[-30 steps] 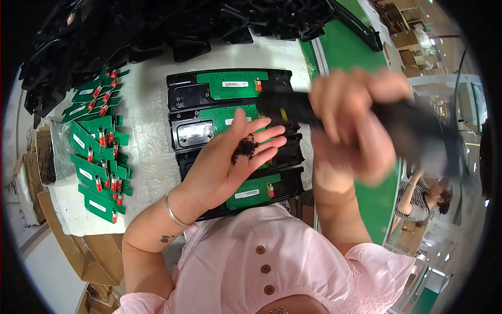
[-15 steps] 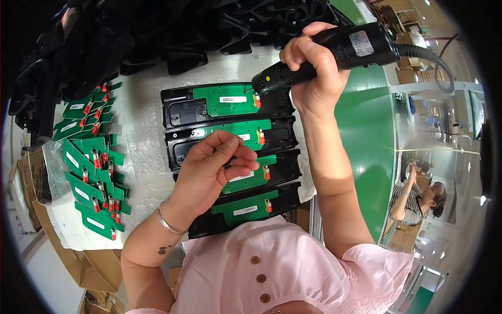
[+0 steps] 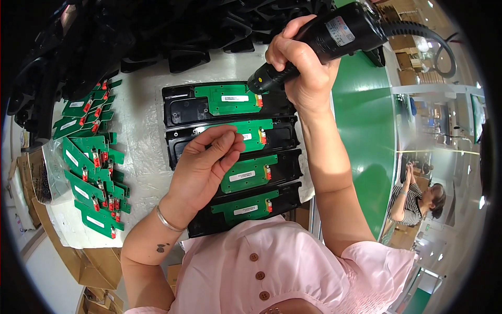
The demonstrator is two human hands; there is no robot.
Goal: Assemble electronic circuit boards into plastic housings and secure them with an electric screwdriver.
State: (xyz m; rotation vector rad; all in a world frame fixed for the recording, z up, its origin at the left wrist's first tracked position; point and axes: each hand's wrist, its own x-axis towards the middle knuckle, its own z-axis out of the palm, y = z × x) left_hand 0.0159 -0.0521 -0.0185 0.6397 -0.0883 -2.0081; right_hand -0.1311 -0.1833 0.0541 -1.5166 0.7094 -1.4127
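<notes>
My right hand (image 3: 308,70) grips a black electric screwdriver (image 3: 327,39), tilted with its nose down to the left. Its bit is over the right part of the green circuit board (image 3: 222,104) in the farthest black plastic housing (image 3: 180,112); whether it touches a screw cannot be made out. My left hand (image 3: 209,162) is closed, thumb and fingertips pinched together above the second housing's circuit board (image 3: 256,125). Its curled fingers now hide the small black screws seen in them earlier. Nearer to me lie more housings with boards, among them a third board (image 3: 243,180) and the nearest board (image 3: 238,212).
Loose green circuit boards (image 3: 83,196) with red connectors are heaped at the left on the pale work surface (image 3: 141,152). Black plastic parts (image 3: 157,31) pile up along the far side. A cable (image 3: 418,29) trails off the screwdriver. A person in stripes (image 3: 413,201) is at the right.
My left hand has curled its fingers closed over the small black screws and drawn slightly left. My right hand and the screwdriver have shifted a little left and farther away.
</notes>
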